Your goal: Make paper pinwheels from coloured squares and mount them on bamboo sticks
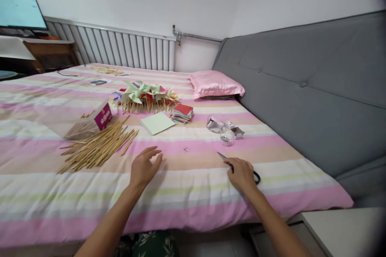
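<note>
Scissors [241, 165] sit under our right hand [242, 174], fingers closed around the handles — our left hand [144, 167] hovers spread wide over the bed [187, 192], near the sticks [98, 146].

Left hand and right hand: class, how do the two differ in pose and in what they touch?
The left hand is open, fingers spread, hovering over bare sheet; the right hand rests on the scissors. The left hand lies nearer the sticks; the right hand lies nearer the clear packets. Both reach forward, palms down, over the striped bed.
</note>
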`<state>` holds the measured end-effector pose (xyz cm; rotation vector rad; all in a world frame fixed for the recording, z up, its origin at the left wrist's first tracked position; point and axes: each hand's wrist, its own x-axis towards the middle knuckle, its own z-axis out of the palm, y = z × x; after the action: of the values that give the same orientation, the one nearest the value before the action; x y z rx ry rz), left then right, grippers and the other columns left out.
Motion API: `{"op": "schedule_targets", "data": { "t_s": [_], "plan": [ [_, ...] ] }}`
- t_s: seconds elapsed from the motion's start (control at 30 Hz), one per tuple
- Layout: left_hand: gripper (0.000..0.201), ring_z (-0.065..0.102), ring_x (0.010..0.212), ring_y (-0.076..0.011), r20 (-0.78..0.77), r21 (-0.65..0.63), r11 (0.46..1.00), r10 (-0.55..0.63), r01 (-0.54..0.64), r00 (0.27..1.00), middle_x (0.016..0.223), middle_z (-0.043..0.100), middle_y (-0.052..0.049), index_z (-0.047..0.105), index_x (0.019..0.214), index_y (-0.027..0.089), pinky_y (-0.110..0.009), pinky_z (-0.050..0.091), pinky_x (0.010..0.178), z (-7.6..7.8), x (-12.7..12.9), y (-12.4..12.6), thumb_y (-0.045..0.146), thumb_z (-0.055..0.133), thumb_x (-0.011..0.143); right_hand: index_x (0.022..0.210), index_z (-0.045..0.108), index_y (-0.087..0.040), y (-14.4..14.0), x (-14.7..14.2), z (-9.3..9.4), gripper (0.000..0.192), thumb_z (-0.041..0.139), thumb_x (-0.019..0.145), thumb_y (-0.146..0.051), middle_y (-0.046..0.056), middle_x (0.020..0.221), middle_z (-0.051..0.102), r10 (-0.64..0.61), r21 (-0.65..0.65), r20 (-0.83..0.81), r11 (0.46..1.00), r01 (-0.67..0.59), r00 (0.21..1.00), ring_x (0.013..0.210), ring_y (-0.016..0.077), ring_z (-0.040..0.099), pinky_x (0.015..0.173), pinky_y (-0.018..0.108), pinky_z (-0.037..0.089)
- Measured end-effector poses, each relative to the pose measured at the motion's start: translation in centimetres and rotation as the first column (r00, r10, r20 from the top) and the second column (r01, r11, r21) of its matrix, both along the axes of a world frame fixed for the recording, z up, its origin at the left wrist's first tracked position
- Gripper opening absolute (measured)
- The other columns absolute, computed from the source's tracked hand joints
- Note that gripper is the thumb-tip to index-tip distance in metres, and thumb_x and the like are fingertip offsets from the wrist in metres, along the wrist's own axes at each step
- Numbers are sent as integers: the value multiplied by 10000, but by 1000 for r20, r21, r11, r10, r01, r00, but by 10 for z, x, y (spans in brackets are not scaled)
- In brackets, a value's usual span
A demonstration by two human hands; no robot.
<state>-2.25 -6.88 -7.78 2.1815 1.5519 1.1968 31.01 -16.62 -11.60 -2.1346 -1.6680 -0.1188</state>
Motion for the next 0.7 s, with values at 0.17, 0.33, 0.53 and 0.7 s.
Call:
{"op": "schedule_targets", "data": {
  "t_s": [0.17,0.33,0.53,0.7],
  "plan": [
    [289,629,705,-190,179,-118,990,-57,79,982,1064,690,-92,735,814,196,-338,496,712,24,34,39,419,591,700,748,690,-225,10,51,17,324,447,652,-33,19,926,714,27,-62,-4,998,-27,1000,968,212,613,912,384,332],
    [313,637,714,-231,376,-207,976,18,65,927,786,725,-102,734,751,164,-331,471,680,29,59,99,440,619,657,858,690,-221,39,24,45,207,520,741,-210,49,973,711,117,-2,-188,993,-119,975,944,228,634,829,332,448],
    [383,625,639,-188,632,-331,934,112,137,767,697,703,-98,713,729,113,-287,461,612,-14,77,132,471,593,666,940,680,-181,151,-54,65,221,567,763,-249,59,933,726,295,235,-305,945,-228,906,882,203,659,818,317,484],
    [401,568,588,-130,743,-379,906,176,189,646,704,689,-85,715,765,110,-260,444,602,-36,74,129,485,640,647,1056,648,-195,259,-75,61,271,523,823,-258,65,1067,699,262,231,-267,952,-203,927,988,196,640,882,308,462]
  ]
}}
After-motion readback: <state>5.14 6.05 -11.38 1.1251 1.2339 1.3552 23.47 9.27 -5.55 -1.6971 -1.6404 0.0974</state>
